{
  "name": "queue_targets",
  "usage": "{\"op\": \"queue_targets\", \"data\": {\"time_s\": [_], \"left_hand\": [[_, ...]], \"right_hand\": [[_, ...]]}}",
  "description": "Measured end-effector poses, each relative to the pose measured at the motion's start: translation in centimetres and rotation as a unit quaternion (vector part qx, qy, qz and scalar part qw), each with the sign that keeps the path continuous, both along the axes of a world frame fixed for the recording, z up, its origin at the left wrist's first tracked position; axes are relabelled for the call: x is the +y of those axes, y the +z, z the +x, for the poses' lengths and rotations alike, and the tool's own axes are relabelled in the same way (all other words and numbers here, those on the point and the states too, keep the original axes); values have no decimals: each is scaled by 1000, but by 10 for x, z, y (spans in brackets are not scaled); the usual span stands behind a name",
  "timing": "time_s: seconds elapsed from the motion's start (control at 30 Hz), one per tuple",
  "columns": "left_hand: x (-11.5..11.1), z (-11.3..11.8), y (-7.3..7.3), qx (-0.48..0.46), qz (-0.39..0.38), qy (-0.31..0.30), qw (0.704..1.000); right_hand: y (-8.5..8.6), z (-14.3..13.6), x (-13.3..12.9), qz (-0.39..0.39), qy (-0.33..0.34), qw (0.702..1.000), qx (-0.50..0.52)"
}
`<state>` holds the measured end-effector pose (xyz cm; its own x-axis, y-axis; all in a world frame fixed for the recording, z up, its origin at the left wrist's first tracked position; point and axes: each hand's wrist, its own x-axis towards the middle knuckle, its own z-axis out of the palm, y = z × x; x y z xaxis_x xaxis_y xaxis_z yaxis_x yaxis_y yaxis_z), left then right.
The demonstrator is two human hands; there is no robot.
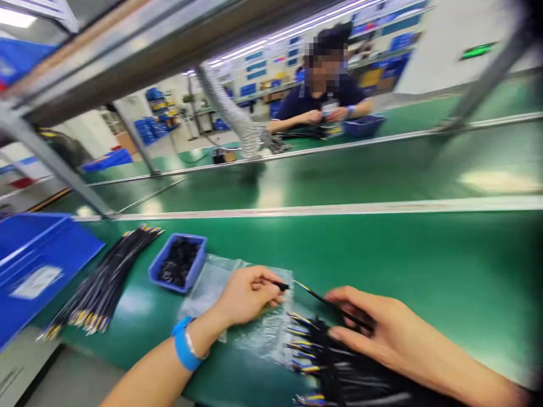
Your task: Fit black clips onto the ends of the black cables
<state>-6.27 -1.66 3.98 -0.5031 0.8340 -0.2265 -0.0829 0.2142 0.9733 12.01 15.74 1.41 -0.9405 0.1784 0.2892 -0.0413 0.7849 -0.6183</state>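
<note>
My left hand (250, 294), with a blue wristband on its wrist, pinches a small black connector piece (281, 286) above a clear plastic bag (265, 336). Facing it from the right, my right hand (369, 322) grips a black cable (320, 297) whose thin stripped wires point at the piece. A small gap shows between the wire ends and the piece. Beneath my right hand lies a bundle of black cables (339, 367), their yellow, blue and white wire ends toward the left. Beyond the bag's left side stands a purple-blue tray (155, 275) full of small black parts.
Another cable bundle (112, 271) lies to the left, beside a large blue bin (80, 249). A metal frame (55, 152) rises over the bench. Across the green worktop (382, 243), a person (322, 102) handles cables near a dark blue tray (365, 127).
</note>
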Motion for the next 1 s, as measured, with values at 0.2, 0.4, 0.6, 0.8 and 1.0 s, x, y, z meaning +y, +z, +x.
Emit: {"op": "queue_targets", "data": {"time_s": [0.2, 0.4, 0.6, 0.8, 1.0], "left_hand": [[0, 2, -5, 430, 26, -32, 902], [3, 4, -2, 638, 63, -14, 767], [-9, -1, 7, 658, 3, -52, 752], [-12, -2, 8, 619, -78, -123, 771], [-4, 6, 12, 260, -39, -18, 965]], "right_hand": [[21, -4, -9, -32, -61, 998, 6], [17, 1, -14, -13, -61, 996, 70], [23, 3, -22, 0, -49, 991, 125], [24, 5, -26, 24, -24, 988, 153], [17, 3, -28, 71, -19, 985, 157]]}}
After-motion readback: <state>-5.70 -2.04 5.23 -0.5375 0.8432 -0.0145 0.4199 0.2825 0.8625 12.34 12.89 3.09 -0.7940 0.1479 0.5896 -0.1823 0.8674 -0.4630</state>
